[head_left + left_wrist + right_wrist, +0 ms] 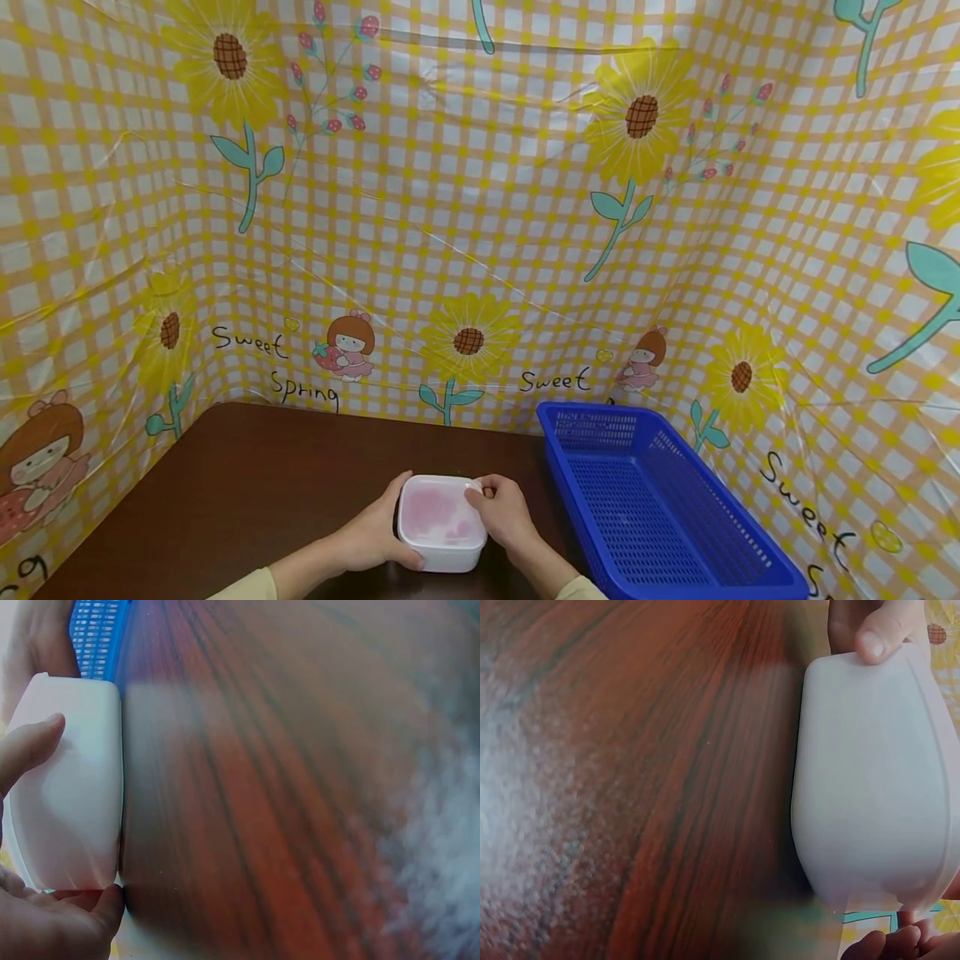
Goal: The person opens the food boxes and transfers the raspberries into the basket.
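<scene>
A squarish white food container (pixel 450 560) with a translucent lid (pixel 442 510) sits on the dark table in the head view; something pink shows through the lid. My left hand (pixel 372 532) grips its left side, thumb at the near corner and fingers along the far left edge. At the far right corner, my right hand (pixel 507 515) pinches the lid's edge between thumb and curled index finger. The left wrist view has the container's smooth side (pixel 79 795) with my left thumb (pixel 34 746) pressed against it. In the right wrist view, right fingertips (pixel 900 941) meet the lid's corner.
A blue perforated plastic basket (pixel 573 492) stands on the right of the table, near my right forearm. The dark wood-grain table (pixel 247 483) extends to the left. Checked sunflower-print sheeting (pixel 465 225) encloses the back and both sides.
</scene>
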{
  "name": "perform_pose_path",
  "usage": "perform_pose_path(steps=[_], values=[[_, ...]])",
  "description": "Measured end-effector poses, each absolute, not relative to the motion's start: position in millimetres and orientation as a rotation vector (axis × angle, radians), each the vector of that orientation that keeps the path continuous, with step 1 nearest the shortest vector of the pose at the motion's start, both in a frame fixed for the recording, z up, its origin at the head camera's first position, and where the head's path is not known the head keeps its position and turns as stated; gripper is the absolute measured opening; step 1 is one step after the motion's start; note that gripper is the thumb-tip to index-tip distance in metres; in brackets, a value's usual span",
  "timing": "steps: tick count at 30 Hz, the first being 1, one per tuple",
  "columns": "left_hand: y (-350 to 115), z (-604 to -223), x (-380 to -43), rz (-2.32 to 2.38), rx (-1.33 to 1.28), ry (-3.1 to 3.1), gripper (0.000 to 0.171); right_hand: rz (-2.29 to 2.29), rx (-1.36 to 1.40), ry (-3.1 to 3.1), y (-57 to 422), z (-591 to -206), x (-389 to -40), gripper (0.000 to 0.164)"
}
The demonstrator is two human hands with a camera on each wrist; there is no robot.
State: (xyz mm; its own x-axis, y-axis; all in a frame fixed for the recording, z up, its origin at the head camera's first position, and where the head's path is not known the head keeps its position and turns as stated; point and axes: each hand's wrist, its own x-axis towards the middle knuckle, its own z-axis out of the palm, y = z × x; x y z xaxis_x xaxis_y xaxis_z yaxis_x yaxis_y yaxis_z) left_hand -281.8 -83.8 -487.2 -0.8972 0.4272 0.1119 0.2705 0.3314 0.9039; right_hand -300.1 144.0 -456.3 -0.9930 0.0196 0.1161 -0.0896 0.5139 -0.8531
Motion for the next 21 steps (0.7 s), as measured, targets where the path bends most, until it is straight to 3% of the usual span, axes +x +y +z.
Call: perform_pose_path(steps=[21], values=[[-83.9, -487.5, -281.2, 1.623, 0.641, 2.475, 0.124, 1.274, 0.164, -2.574, 143.2, -459.4, -301.1, 0.014]])
